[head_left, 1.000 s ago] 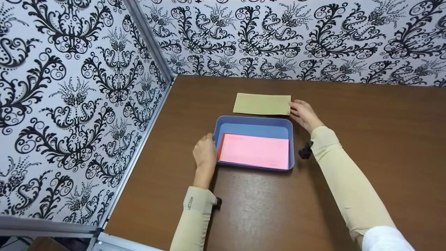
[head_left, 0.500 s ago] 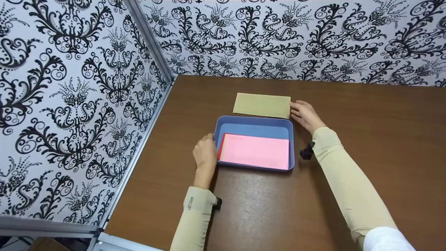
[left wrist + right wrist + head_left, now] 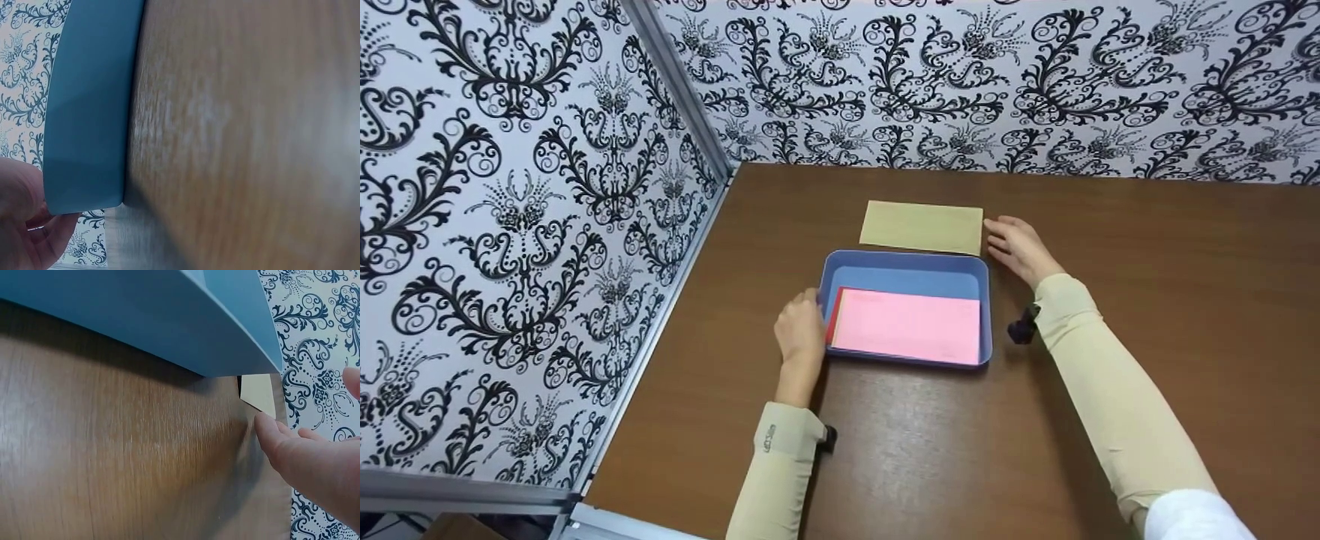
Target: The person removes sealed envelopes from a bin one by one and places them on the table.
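A blue tray [image 3: 911, 259] sits on the table, with a pink envelope [image 3: 911, 326] lying in its near part. Red and yellowish edges show under the pink one at its left. My left hand [image 3: 800, 326] grips the tray's left side, fingers over the rim; the left wrist view shows this hand [image 3: 22, 225] at the tray's corner. Behind the tray a tan envelope [image 3: 922, 226] lies flat. Right beside its right edge is my right hand [image 3: 1020, 247], fingers extended and nothing in its grasp. In the right wrist view the fingertips [image 3: 264, 422] are close to the envelope's corner.
The brown wooden table [image 3: 915, 450] runs back to a wall [image 3: 997, 82] with black scroll patterns. A patterned side panel [image 3: 525, 225] with a metal frame bounds the table's left.
The tan envelope's near right corner has come down flat toward the tray. My right fingertips have let go and shifted slightly right. The left hand stays on the tray.
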Motion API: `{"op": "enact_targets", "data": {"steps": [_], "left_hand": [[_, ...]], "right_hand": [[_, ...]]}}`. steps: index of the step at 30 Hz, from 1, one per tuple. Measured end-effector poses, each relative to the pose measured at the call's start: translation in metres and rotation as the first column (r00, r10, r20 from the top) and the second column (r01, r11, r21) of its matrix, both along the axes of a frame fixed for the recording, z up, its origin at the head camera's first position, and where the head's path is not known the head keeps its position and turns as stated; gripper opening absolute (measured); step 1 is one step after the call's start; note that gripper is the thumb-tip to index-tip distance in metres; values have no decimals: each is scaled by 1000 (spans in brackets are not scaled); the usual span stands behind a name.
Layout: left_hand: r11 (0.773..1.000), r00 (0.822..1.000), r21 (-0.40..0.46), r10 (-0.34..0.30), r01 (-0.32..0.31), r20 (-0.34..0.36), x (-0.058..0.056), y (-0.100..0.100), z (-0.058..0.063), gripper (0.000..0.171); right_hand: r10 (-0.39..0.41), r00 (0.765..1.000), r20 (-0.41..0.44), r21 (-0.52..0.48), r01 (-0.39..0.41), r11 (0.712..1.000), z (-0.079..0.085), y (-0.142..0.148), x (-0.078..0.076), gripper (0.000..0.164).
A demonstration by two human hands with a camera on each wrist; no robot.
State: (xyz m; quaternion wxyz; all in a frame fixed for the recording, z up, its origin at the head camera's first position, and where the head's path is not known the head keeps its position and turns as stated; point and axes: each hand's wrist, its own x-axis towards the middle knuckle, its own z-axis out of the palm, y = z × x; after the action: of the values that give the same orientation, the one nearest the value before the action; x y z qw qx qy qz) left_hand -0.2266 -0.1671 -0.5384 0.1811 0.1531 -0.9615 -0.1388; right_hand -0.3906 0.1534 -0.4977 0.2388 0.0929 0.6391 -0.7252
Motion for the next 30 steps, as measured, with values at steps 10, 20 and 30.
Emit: {"op": "enact_targets", "data": {"steps": [10, 20, 30], "left_hand": [[1000, 1000, 24, 3, -3, 27, 0, 0, 1, 24], [1000, 1000, 21, 4, -4, 8, 0, -1, 1, 22], [1000, 1000, 23, 0, -1, 13, 0, -1, 1, 23]], "right_hand": [[-1, 1000, -3, 1, 1, 1000, 4, 3, 1, 81], [-1, 1000, -10, -15, 1, 1000, 6, 5, 1, 79], [-1, 1000, -13, -10, 0, 1000, 7, 7, 3, 81]]}}
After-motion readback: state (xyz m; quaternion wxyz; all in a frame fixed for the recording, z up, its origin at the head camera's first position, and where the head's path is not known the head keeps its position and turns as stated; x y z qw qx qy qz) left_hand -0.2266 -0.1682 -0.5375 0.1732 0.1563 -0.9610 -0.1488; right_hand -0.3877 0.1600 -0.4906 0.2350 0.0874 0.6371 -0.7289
